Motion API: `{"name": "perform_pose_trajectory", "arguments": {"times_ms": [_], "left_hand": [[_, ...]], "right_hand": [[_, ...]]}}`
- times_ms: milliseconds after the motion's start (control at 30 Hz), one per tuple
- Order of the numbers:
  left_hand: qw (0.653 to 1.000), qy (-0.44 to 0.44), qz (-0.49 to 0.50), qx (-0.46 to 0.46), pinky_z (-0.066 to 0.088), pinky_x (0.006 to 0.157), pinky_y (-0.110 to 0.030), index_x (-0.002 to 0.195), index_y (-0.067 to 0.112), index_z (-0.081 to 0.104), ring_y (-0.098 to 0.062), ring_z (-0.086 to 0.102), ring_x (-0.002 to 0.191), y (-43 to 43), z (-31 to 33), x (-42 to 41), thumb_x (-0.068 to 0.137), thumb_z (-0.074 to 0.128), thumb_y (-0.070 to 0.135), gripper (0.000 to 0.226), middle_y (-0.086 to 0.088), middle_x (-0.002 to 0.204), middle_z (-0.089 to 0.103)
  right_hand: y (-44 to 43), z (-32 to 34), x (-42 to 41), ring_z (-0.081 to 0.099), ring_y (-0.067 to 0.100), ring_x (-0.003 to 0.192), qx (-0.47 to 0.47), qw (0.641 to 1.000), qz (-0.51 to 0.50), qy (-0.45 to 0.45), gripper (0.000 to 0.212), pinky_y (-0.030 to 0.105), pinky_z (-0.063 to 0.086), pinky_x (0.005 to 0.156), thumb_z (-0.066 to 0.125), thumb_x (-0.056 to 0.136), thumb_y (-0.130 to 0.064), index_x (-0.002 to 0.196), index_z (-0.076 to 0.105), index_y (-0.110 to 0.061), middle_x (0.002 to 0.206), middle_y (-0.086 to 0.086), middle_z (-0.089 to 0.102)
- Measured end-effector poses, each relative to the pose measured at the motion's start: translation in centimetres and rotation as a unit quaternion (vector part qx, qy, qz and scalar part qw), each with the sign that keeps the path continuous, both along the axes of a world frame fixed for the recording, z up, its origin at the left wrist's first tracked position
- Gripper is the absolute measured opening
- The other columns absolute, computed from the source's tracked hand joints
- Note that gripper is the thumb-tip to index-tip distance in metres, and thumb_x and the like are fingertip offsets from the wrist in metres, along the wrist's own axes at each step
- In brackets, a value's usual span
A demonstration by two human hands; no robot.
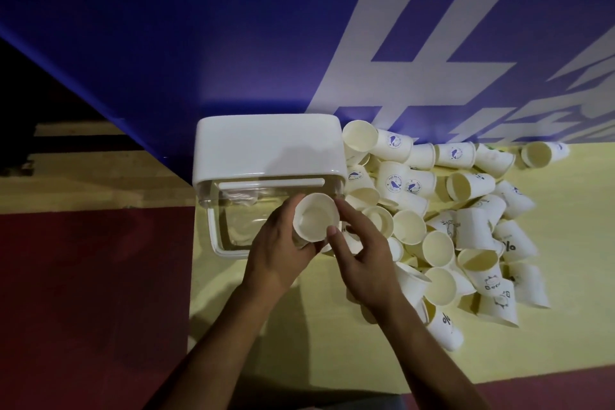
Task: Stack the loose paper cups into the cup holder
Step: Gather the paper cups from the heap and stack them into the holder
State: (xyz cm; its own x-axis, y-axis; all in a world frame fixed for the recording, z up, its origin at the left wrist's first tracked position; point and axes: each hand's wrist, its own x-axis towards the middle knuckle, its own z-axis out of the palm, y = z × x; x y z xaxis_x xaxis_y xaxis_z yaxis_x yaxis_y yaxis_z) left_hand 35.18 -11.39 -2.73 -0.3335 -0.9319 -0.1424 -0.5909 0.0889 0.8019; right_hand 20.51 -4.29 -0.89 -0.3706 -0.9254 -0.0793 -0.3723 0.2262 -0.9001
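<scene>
Both hands, left hand and right hand, gripped one paper cup right in front of the cup holder, so next it probably needed nesting inside, with tons of loose cups waiting right of it.

Lying pale yellow across the lower middle of the frame: bench. Rising behind it along the top, blue wall bearing large white lettering. Spreading at lower left, dark red floor.

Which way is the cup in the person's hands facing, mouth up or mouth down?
Mouth up: the held cup shows its open rim and pale inside to the camera.
</scene>
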Motion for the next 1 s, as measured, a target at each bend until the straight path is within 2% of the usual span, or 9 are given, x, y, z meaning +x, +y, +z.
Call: {"name": "perform_pose_trajectory", "arguments": {"times_ms": [167, 267, 367, 500, 600, 700, 867, 1000], "left_hand": [[0.999, -0.03, 0.0, 0.037, 0.054, 0.095, -0.041, 0.143, 0.038, 0.045, -0.015, 0.056, 0.128, -0.2, -1.9, -0.3, 0.075, 0.081, 0.058, 0.08, 0.013, 0.14, 0.059], [0.998, -0.039, -0.011, 0.048, 0.051, 0.1, -0.041, 0.145, 0.035, 0.043, -0.015, 0.052, 0.132, -0.3, -2.6, -0.5, 0.077, 0.081, 0.057, 0.082, 0.011, 0.144, 0.056], [0.996, -0.053, -0.03, 0.065, 0.051, 0.102, -0.041, 0.147, 0.033, 0.04, -0.017, 0.053, 0.132, -0.6, -3.4, -0.6, 0.076, 0.08, 0.061, 0.086, 0.009, 0.146, 0.054], [0.991, -0.061, -0.031, 0.113, 0.051, 0.103, -0.045, 0.152, 0.039, 0.032, -0.019, 0.053, 0.134, -0.7, -4.2, -0.2, 0.074, 0.075, 0.072, 0.095, 0.007, 0.149, 0.055], [0.992, -0.029, -0.009, 0.122, 0.053, 0.1, -0.044, 0.149, 0.038, 0.039, -0.018, 0.057, 0.128, -0.5, -4.2, -0.4, 0.072, 0.078, 0.067, 0.09, 0.009, 0.143, 0.058], [0.993, -0.001, 0.019, 0.117, 0.054, 0.1, -0.042, 0.145, 0.033, 0.047, -0.015, 0.057, 0.126, -0.1, -4.0, -0.8, 0.071, 0.082, 0.058, 0.085, 0.009, 0.139, 0.06], [0.994, 0.003, 0.04, 0.106, 0.054, 0.101, -0.041, 0.145, 0.031, 0.047, -0.015, 0.055, 0.127, 0.4, -3.8, -1.1, 0.073, 0.088, 0.048, 0.084, 0.007, 0.14, 0.057], [0.994, -0.009, 0.035, 0.099, 0.048, 0.101, -0.033, 0.149, 0.031, 0.04, -0.013, 0.049, 0.132, 0.8, -3.5, -1.1, 0.07, 0.091, 0.047, 0.095, 0.006, 0.147, 0.051]], "right_hand": [[-0.5, -2.5, -0.7, 0.05, -0.002, 0.135, 0.023, 0.998, 0.039, 0.046, 0.044, 0.024, 0.043, 0.11, 0.06, 0.103, -0.029, 0.146, 0.055, -0.022, 0.144, -0.014, 0.059], [-0.8, -3.9, -0.9, 0.05, 0.005, 0.135, 0.048, 0.994, 0.062, 0.079, 0.046, 0.026, 0.042, 0.111, 0.055, 0.104, -0.035, 0.148, 0.052, -0.023, 0.145, -0.01, 0.057], [-1.0, -4.7, -1.0, 0.046, 0.005, 0.138, 0.072, 0.991, 0.075, 0.086, 0.045, 0.028, 0.04, 0.114, 0.052, 0.106, -0.034, 0.15, 0.05, -0.022, 0.149, -0.005, 0.054], [-1.2, -5.0, -0.9, 0.054, 0.009, 0.129, 0.125, 0.987, 0.081, 0.065, 0.047, 0.022, 0.043, 0.103, 0.048, 0.107, -0.035, 0.154, 0.042, -0.032, 0.146, -0.006, 0.055], [-1.4, -5.2, -1.0, 0.059, 0.013, 0.125, 0.123, 0.987, 0.084, 0.054, 0.046, 0.027, 0.047, 0.104, 0.045, 0.108, -0.035, 0.154, 0.041, -0.034, 0.145, -0.005, 0.056], [-1.6, -5.0, -1.3, 0.055, 0.011, 0.13, 0.127, 0.986, 0.091, 0.056, 0.046, 0.022, 0.043, 0.106, 0.046, 0.108, -0.028, 0.154, 0.041, -0.033, 0.149, -0.005, 0.054], [-1.8, -5.2, -1.8, 0.052, 0.012, 0.135, 0.124, 0.985, 0.099, 0.063, 0.047, 0.023, 0.042, 0.108, 0.046, 0.108, -0.024, 0.155, 0.041, -0.029, 0.151, -0.004, 0.054], [-1.5, -4.3, -2.0, 0.045, 0.01, 0.142, 0.122, 0.985, 0.104, 0.057, 0.047, 0.022, 0.037, 0.112, 0.043, 0.109, -0.034, 0.156, 0.039, -0.03, 0.156, -0.005, 0.048]]}}
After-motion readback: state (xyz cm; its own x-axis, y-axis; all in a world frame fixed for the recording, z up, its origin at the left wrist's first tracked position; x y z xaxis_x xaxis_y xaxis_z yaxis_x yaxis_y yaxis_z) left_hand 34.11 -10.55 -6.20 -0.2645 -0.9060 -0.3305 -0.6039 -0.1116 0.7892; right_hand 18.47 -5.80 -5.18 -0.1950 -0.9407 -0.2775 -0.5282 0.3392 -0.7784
